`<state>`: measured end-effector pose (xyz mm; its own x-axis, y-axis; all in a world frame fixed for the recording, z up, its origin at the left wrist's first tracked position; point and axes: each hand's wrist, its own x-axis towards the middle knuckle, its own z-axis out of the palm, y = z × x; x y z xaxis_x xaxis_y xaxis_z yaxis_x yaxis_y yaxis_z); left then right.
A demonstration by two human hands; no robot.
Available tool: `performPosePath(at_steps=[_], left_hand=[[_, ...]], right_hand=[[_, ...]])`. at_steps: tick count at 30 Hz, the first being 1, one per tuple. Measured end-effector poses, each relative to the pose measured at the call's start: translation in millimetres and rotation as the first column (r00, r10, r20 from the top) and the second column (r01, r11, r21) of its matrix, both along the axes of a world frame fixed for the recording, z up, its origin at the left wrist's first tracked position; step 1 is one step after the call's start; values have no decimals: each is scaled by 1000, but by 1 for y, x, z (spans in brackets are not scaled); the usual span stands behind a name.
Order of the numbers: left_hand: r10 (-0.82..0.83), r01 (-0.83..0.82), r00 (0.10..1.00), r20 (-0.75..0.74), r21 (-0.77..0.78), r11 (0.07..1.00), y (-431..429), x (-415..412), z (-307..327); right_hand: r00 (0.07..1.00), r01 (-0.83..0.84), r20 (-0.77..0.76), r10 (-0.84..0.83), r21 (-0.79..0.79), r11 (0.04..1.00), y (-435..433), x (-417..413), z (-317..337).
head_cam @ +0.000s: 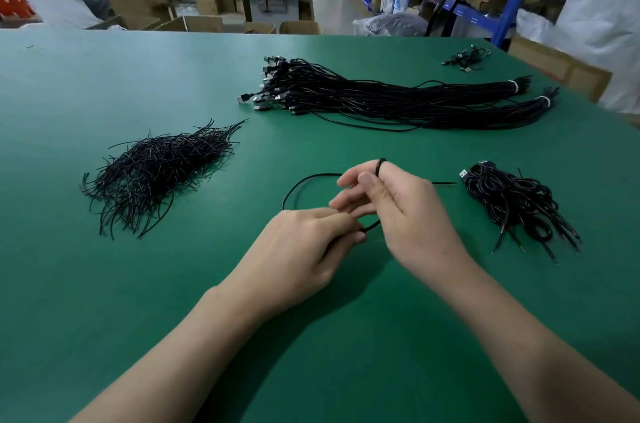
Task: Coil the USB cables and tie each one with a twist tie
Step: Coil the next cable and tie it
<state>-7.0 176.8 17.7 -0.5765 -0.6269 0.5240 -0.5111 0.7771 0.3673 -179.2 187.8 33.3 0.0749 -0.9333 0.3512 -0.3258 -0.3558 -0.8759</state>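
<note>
While I wind this cable: my left hand (311, 242) pinches a turn of the cable (313, 175) at the middle of the view, so the loop cannot spring open.
Right hand (412, 214): curled, with the cable hooked over the forefinger (375, 176), which I judge serves as a former for even turns.
Cable: between my hands, its slack loop out at 10 o'clock on the table (104, 284), a loose end trailing toward 3.
Twist ties (156, 173): heaped at 9 to 10 o'clock, in my left hand's reach for the tying.
Uncoiled bundles (381, 96): at 1 o'clock, banded at their far ends.
Finished coils (512, 204): piled at 3 o'clock, close to my right hand for dropping off.
Hidden: how many turns lie in my fingers, and this cable's plug; I cannot tell either.
Small heap (465, 58): far off at 2 o'clock, too small to make out.
</note>
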Motion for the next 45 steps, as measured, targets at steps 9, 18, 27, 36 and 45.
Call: performPosePath(at_steps=[9, 18, 27, 36, 45], left_hand=[[-69, 53, 967, -244, -70, 996, -8, 14, 19], [-77, 260, 850, -522, 288, 922, -13, 11, 15], [11, 317, 822, -570, 472, 823, 0, -11, -4], [0, 317, 856, -516, 526, 789, -1, -7, -6], [-61, 122, 977, -205, 300, 946, -1, -14, -15]], right_hand=[[957, -235, -104, 272, 274, 933, 11, -8, 5], [677, -729, 536, 504, 392, 562, 17, -20, 9], [331, -816, 861, 387, 55, 575, 22, 6, 17], [371, -852, 831, 413, 129, 507, 26, 10, 20], [674, -279, 726, 134, 82, 957, 8, -2, 43]])
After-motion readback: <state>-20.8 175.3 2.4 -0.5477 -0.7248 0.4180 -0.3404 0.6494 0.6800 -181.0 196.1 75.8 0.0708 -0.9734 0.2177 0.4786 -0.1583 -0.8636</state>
